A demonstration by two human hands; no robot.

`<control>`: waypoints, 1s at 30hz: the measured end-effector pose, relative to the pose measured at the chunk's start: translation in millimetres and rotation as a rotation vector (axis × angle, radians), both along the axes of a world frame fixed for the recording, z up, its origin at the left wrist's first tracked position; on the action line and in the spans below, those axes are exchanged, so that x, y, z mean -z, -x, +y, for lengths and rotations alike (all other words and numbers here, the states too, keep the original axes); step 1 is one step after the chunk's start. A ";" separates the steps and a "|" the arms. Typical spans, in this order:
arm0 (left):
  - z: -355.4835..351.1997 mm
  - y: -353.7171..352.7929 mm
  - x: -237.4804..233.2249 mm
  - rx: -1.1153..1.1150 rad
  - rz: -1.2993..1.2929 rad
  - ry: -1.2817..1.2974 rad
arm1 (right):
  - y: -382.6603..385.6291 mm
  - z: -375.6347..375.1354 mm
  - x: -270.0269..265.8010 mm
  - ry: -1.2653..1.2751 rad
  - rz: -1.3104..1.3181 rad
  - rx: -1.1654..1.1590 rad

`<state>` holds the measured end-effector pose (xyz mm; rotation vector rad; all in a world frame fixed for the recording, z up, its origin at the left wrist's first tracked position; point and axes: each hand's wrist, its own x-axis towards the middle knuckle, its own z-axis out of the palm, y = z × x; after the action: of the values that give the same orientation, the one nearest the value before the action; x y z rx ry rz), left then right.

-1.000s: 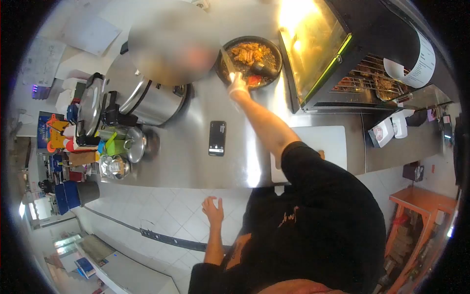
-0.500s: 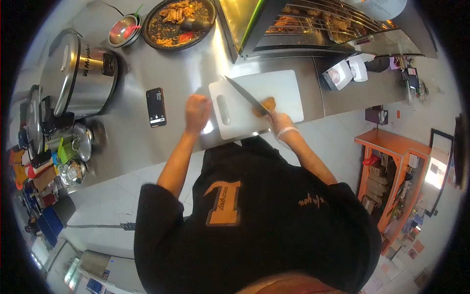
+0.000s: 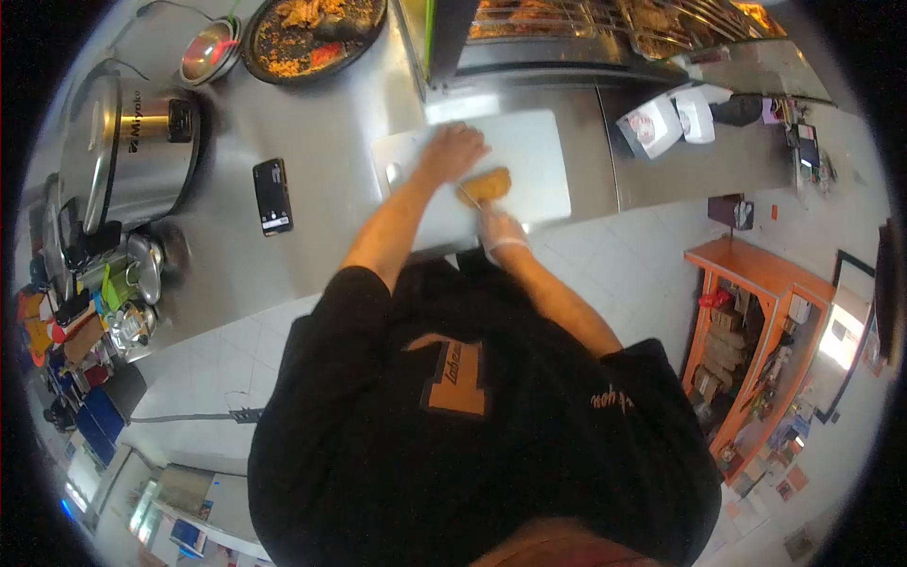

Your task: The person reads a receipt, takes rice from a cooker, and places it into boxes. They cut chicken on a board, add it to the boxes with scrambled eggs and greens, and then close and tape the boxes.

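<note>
On the white cutting board [image 3: 539,151] lies a browned piece of food [image 3: 487,185]. My right hand [image 3: 501,227], in a clear glove, is closed around the knife at the board's near edge. Little of the knife [image 3: 469,197] shows; its blade is seen narrow and blurred against the left end of the food. My bare left hand [image 3: 455,151] is over the upper left part of the board, above and left of the food, its fingers apart and pointing right. Nothing shows in it.
A phone [image 3: 273,197] lies on the steel counter [image 3: 321,142] to the left. Beyond it are a large Miyako pot [image 3: 142,156], small bowls [image 3: 210,52] and a dark dish of food [image 3: 316,59]. Behind the board stands a glass food case [image 3: 557,57]; white boxes [image 3: 652,128] sit right.
My left hand has moved from beside the board to over it, and its fist has opened. The knife has turned from lying across the food to a steeper view. The camera view has shifted.
</note>
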<state>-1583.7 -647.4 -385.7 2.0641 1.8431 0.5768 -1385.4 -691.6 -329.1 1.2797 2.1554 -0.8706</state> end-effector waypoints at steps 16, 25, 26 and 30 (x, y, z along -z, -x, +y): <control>35.5 -3.1 0.8 0.035 -0.176 -0.106 | -2.3 32.0 11.0 0.003 0.058 0.044; 48.0 -24.3 35.2 -0.033 -0.480 -0.213 | -10.8 38.2 -28.7 0.041 -0.079 0.110; 48.5 -25.8 23.9 -0.007 -0.416 -0.223 | -17.1 28.2 -3.7 0.020 -0.079 0.124; 56.6 -19.3 -1.8 0.028 -0.247 -0.312 | -3.0 43.5 -5.3 0.046 -0.007 0.143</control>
<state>-1564.4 -590.8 -383.8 2.0859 1.6647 1.1191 -1382.4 -648.1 -323.8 1.4255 2.0458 -0.9651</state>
